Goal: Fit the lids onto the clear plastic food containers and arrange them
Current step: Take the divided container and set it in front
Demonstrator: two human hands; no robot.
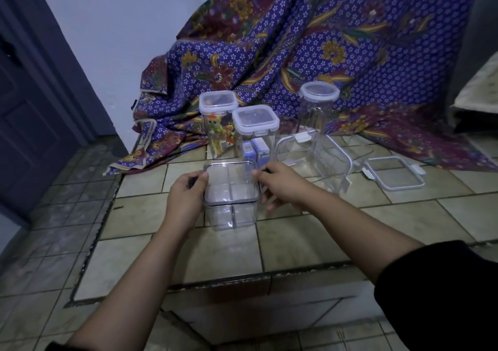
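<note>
A home: tiled floor (310, 232), batik cloth (310, 48), panelled door (24, 124), lidded food containers (256, 124).

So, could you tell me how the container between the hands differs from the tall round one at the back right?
The square container is low and four-cornered; the round container is tall and cylindrical. The square container is held at its sides by the left hand and right hand; the round container stands untouched. Both are clear plastic.

No legible text; print on small boxes (260, 150) blurred.
</note>
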